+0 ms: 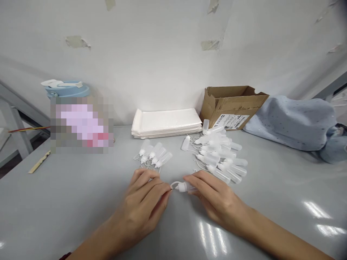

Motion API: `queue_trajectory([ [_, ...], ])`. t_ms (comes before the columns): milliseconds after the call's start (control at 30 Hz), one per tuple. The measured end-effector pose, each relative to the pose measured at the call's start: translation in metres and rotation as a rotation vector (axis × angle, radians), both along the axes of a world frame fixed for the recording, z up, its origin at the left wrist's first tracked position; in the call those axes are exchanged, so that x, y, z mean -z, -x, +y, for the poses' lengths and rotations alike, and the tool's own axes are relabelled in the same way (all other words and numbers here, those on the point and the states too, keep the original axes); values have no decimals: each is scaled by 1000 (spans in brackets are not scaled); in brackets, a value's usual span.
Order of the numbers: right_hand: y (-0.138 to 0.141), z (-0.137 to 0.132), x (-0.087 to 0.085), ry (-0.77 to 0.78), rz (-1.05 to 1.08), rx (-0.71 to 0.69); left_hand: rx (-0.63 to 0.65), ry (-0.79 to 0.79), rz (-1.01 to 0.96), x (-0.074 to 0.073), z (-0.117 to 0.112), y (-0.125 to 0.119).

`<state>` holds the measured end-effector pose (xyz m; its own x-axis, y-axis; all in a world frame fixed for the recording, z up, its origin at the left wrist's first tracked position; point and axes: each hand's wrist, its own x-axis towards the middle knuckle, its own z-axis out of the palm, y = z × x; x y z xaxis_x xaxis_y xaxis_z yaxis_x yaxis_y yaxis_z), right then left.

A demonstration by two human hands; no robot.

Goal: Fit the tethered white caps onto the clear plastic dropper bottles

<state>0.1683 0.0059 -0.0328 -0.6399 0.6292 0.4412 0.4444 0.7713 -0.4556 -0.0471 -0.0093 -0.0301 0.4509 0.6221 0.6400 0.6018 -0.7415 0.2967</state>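
Note:
My right hand point(214, 196) grips a small clear plastic squeeze bottle point(184, 187) lying sideways just above the grey table point(81, 202). My left hand point(145, 202) pinches at the bottle's white tip and its thin cap loop, fingers curled together. Just beyond my left hand lies a small row of several similar bottles point(153, 154). A larger loose pile of the same bottles point(221, 155) lies beyond my right hand.
A stack of white flat bags point(166, 122) rests against the wall. An open cardboard box point(230, 104) stands at the back right, with a blue-grey cloth bundle point(295, 122) beside it. A light blue lidded jug point(66, 88) stands at the back left. A wooden stick point(39, 162) lies near the table's left edge.

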Motion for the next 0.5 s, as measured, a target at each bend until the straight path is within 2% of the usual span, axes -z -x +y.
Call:
queue_trajectory([
  [500,0,-6,5,-93,-25,-13,82,114,-69,7,-6,-5],
])
